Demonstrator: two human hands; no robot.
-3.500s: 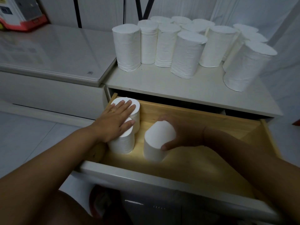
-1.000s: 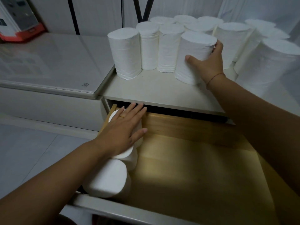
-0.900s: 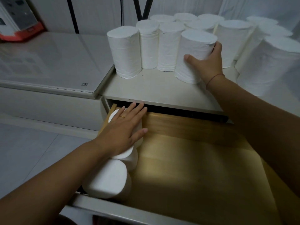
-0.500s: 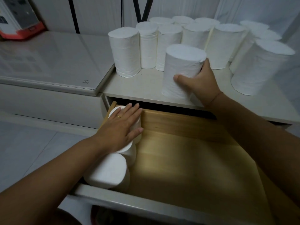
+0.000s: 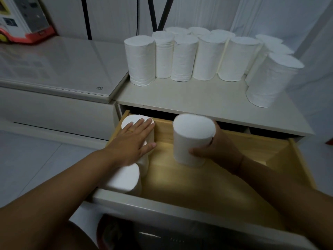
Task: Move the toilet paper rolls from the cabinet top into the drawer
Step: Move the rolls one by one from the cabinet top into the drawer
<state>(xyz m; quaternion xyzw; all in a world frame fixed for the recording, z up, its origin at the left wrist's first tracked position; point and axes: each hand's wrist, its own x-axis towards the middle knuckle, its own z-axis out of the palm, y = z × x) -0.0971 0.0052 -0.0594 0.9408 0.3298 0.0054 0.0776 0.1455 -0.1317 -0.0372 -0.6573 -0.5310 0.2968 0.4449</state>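
Right hand: fingers and thumb curled round the side of one upright toilet paper roll, gripping it inside the open drawer, over the wooden floor toward the back. Cannot tell whether the roll's base touches the floor. Left hand: flat, fingers straight and slightly spread, palm down on the tops of the rolls along the drawer's left side; gold ring on one finger. Three rolls stand in that line: back roll in the rear left corner with the fingertips on it, middle roll mostly hidden under the palm, front roll just beside the drawer's white front panel. The held roll is apart from this line, to its right. Above, on the cabinet top, a tight cluster of upright rolls stands toward the back; one more roll stands nearer the right edge. Left of the cabinet, a glossy white surface carries a red-and-white box.
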